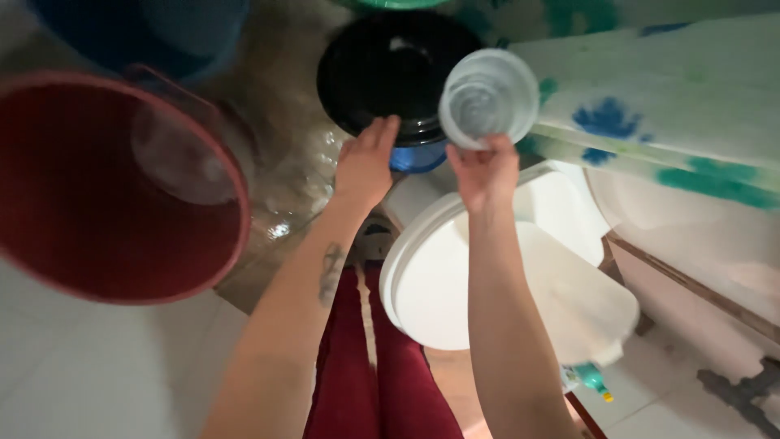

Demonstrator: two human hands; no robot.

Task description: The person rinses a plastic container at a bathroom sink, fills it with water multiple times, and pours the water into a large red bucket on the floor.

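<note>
left hand [366, 162] flat, open on black lid [390, 73] | right hand [485, 171] gripping clear plastic cup [489, 97]

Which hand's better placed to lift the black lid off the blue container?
Left, probably. The left hand already rests, fingers spread, on the rim of the black lid, and is free. The right hand is occupied, pinching a clear plastic cup.

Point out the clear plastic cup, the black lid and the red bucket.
clear plastic cup [488, 97], head view, on its round bottom.
black lid [382, 69], head view, on its top surface.
red bucket [97, 187], head view, on its inner wall.
</note>
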